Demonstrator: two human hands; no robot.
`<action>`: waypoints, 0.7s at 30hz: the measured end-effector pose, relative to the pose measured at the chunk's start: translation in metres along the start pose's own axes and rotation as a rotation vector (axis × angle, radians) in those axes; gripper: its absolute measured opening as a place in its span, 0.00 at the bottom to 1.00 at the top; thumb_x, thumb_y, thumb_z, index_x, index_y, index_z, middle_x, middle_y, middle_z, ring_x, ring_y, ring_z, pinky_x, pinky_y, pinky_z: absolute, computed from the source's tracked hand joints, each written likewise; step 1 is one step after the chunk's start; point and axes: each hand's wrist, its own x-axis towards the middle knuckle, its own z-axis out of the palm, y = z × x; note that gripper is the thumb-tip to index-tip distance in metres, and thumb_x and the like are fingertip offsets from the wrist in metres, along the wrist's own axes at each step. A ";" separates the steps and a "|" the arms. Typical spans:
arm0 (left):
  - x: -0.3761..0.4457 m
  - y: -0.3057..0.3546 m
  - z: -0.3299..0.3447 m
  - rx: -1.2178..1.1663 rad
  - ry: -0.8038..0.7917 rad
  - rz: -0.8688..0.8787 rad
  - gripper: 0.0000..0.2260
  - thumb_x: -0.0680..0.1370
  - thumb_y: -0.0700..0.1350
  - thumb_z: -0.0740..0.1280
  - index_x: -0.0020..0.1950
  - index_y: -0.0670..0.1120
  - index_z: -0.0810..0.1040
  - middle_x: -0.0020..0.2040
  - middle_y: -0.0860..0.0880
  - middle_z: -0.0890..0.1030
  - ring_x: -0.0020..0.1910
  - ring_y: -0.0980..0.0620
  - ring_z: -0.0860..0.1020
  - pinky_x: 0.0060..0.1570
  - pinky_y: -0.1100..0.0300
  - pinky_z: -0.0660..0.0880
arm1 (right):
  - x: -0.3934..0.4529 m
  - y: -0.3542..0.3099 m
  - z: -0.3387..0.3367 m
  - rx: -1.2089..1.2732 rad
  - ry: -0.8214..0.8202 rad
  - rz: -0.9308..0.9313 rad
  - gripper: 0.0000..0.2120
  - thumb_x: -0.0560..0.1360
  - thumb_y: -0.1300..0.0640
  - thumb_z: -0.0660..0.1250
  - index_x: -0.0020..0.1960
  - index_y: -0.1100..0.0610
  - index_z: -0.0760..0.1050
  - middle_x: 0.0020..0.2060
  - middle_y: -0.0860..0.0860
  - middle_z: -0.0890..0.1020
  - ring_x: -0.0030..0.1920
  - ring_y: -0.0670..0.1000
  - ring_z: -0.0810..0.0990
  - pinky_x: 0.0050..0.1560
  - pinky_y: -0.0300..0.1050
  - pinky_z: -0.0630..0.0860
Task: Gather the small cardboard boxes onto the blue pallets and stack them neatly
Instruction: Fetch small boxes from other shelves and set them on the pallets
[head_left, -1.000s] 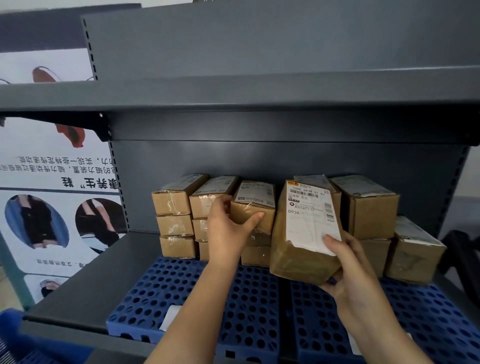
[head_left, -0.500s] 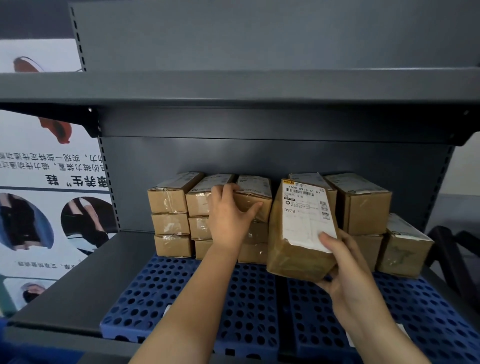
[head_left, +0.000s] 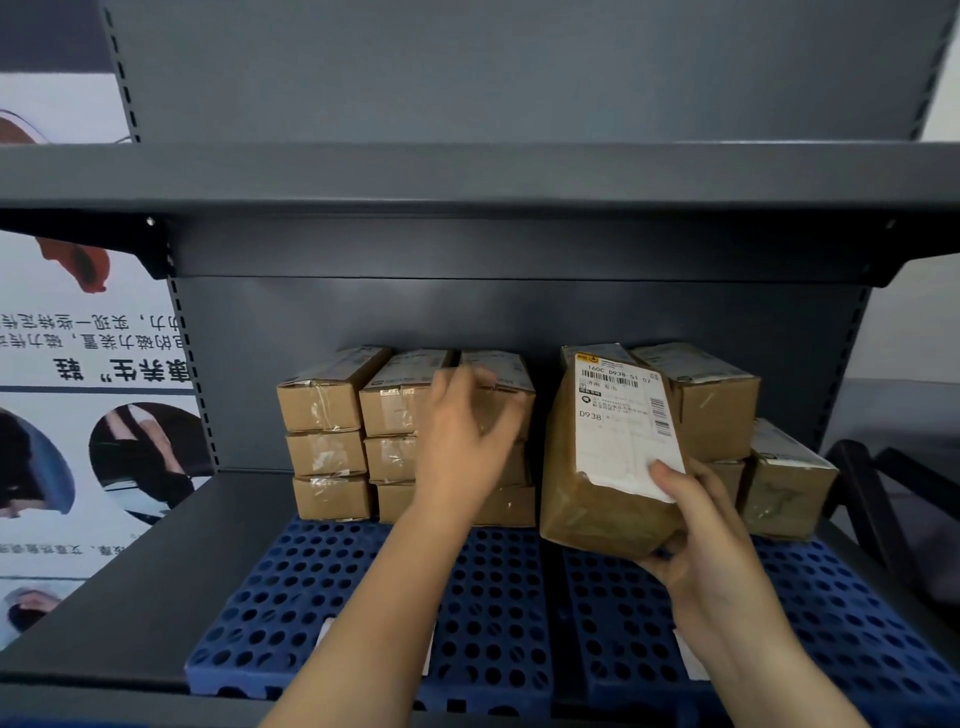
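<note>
right hand (head_left: 711, 540): we see it grasping the labelled box (head_left: 613, 452) at its near right corner, thumb lying on the white shipping label (head_left: 626, 421), fingers curled under the bottom edge; the box tilts back, its near edge lifted above the right blue pallet (head_left: 831, 623)
left hand (head_left: 467, 441): it reaches to the third stack of small boxes (head_left: 506, 441), fingers spread and blurred against the top box of that stack; we cannot tell whether it is gripping the box or only touching it
small boxes, left: three stacks, three high, stand side by side at the far edge of the left blue pallet (head_left: 311, 597); the leftmost stack (head_left: 324, 434) and the middle stack (head_left: 392, 431) touch each other
small boxes, right: a larger box (head_left: 711, 410) sits on another box just behind and to the right of the labelled box; a lower box (head_left: 789, 483) stands at the far right
pallets: two perforated blue pallets lie side by side on the lower grey shelf (head_left: 145, 571), a dark seam between them
surroundings: an upper grey shelf (head_left: 467, 171) runs overhead; a poster (head_left: 88, 405) with printed text and photos hangs to the left of the rack
</note>
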 end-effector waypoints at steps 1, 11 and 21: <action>-0.006 0.006 -0.001 -0.052 -0.058 -0.009 0.11 0.75 0.51 0.67 0.55 0.51 0.73 0.54 0.54 0.71 0.54 0.54 0.72 0.49 0.61 0.70 | 0.000 0.000 -0.001 0.004 0.007 -0.005 0.15 0.74 0.55 0.65 0.60 0.50 0.73 0.54 0.49 0.80 0.54 0.51 0.79 0.48 0.51 0.76; -0.051 0.033 0.023 -0.540 -0.484 -0.096 0.24 0.65 0.64 0.66 0.59 0.60 0.72 0.60 0.56 0.75 0.59 0.56 0.75 0.56 0.57 0.76 | -0.015 -0.009 -0.016 -0.053 0.105 -0.139 0.16 0.71 0.53 0.67 0.58 0.49 0.74 0.51 0.47 0.83 0.51 0.49 0.81 0.45 0.48 0.77; -0.068 0.056 0.071 -0.661 -0.484 0.008 0.23 0.66 0.63 0.66 0.59 0.61 0.71 0.62 0.54 0.75 0.59 0.58 0.76 0.56 0.58 0.76 | -0.027 -0.032 -0.066 -0.174 0.074 -0.330 0.35 0.49 0.31 0.75 0.52 0.45 0.80 0.52 0.46 0.83 0.51 0.45 0.82 0.39 0.38 0.79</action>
